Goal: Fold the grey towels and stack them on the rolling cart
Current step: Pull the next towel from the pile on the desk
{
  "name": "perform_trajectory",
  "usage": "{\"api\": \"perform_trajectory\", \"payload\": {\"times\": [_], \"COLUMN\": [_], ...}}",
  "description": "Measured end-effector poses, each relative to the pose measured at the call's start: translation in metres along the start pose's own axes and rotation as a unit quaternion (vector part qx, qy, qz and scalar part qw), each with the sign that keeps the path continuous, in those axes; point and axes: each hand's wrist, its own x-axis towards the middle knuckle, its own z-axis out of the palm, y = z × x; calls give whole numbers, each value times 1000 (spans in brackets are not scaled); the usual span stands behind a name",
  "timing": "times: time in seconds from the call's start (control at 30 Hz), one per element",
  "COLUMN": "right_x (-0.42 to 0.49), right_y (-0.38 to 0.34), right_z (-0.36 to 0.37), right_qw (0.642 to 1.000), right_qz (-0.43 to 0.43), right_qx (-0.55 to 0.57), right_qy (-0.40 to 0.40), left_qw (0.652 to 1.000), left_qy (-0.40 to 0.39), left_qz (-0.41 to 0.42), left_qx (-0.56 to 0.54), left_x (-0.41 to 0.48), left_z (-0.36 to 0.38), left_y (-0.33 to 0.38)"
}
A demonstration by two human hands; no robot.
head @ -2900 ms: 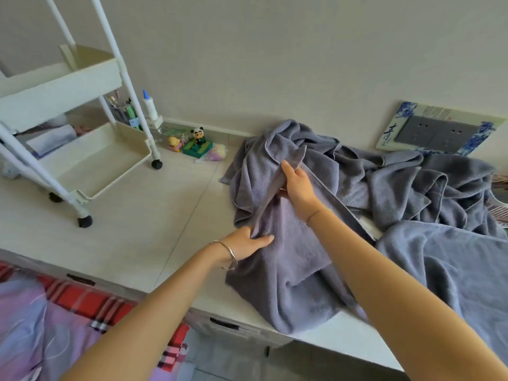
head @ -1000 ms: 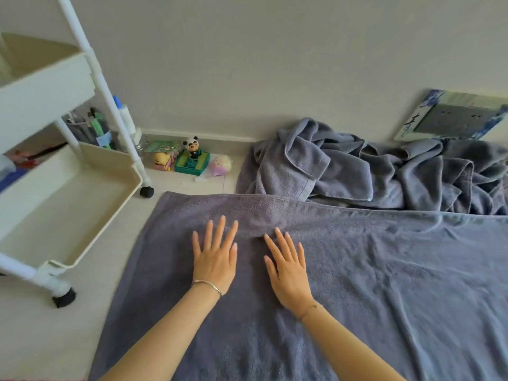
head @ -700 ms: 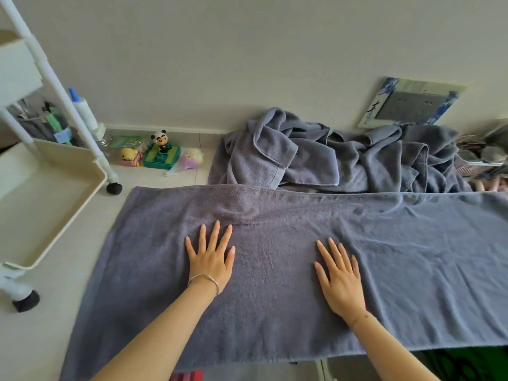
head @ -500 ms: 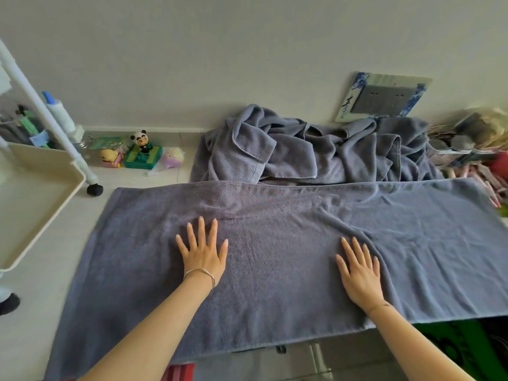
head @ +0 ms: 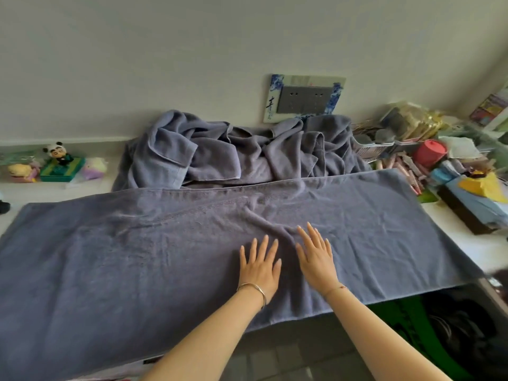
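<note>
A large grey towel (head: 137,257) lies spread flat across the white counter, its near edge hanging over the front. My left hand (head: 259,266) and my right hand (head: 316,257) press flat on it side by side, fingers straight, with a raised crease between them. Behind it, against the wall, a heap of crumpled grey towels (head: 236,152) is piled. The rolling cart is out of view except for one black wheel (head: 4,207) at the far left edge.
Small toys, among them a panda figure (head: 59,155) on a green box, sit at the back left. A grey wall socket (head: 303,99) is above the heap. Clutter with a red cup (head: 430,152) and a yellow and blue box (head: 478,193) fills the right end.
The view has swung right, so the cart has left the frame. My hands, spread apart half a second ago, have come together on the right half of the towel.
</note>
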Motion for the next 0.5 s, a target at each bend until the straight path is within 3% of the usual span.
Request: {"api": "perform_trajectory", "payload": {"times": [0.17, 0.5], "right_x": [10, 35], "right_y": [91, 207], "right_z": [-22, -53], "right_qw": [998, 996], "right_qz": [27, 22], "right_qx": [-30, -76], "right_qy": [-39, -31], "left_qw": [999, 991], "left_qy": [46, -1], "left_qz": [-9, -108], "left_qx": [24, 78], "left_x": [41, 77], "left_z": [17, 46], "left_y": [59, 110]}}
